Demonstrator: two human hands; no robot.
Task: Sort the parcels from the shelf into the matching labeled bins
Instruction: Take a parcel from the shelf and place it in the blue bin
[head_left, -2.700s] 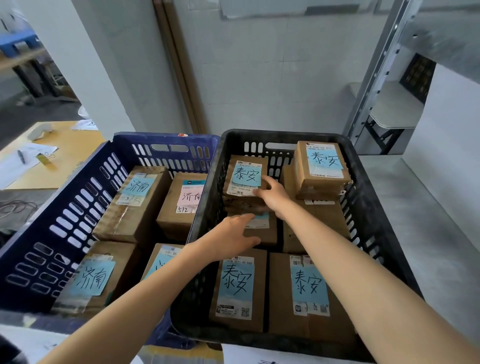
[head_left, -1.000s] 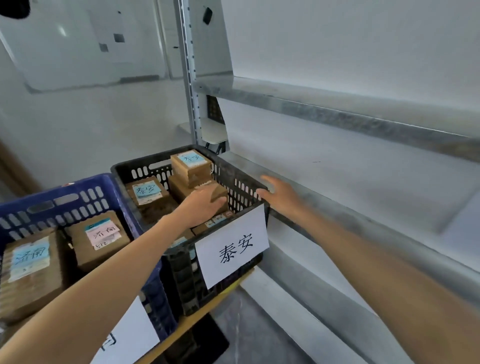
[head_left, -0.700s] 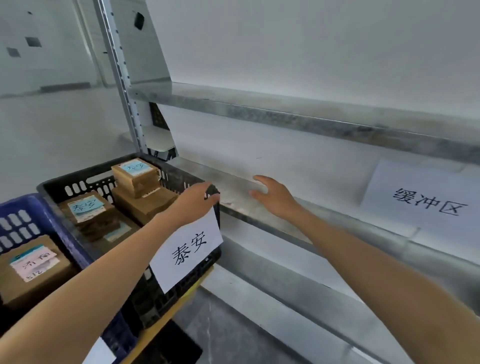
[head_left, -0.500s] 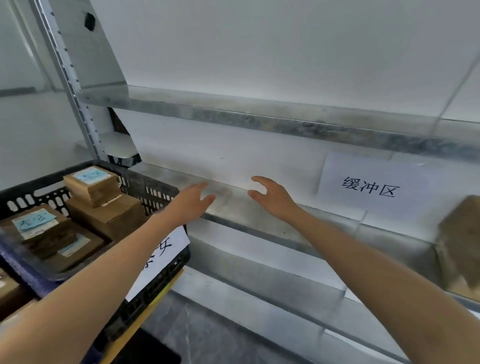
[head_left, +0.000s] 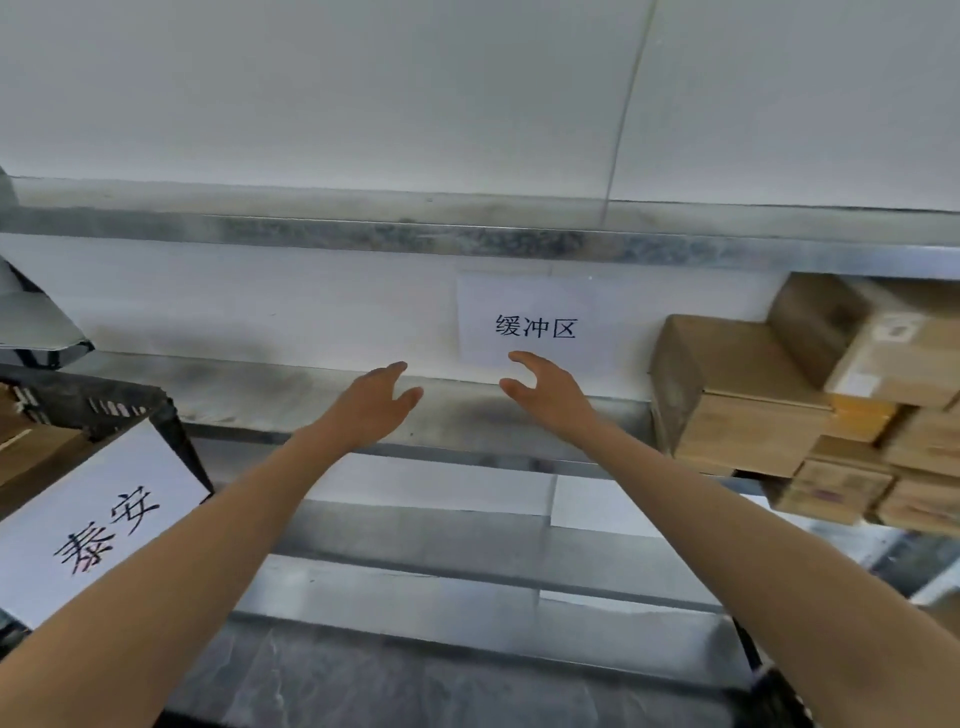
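Reaches forward with both arms over the bare stretch of the metal shelf (head_left: 291, 400). Holds the left hand (head_left: 371, 402) with fingers straight and loose, gripping nothing. Holds the right hand (head_left: 548, 395) empty too, fingers gently curved and thumb spread, in front of the lower edge of the white sign (head_left: 535, 325) on the back wall. Keeps the two hands near each other, apart, touching neither each other nor any box.

Faces further right than half a second ago. Puts the sign near mid-frame instead of at the right. Brings the parcels (head_left: 737, 395) into plain view: brown cardboard boxes stacked at the right end of the shelf, to the right of the right hand and untouched, where earlier only a blurred brown corner showed at the frame's edge. Leaves of the black bin (head_left: 130, 410) just a rim corner at the far left with its white label (head_left: 98, 519), and only slivers of the boxes inside. Shows the hands in much the same pose as before, still released and still side by side above the shelf.
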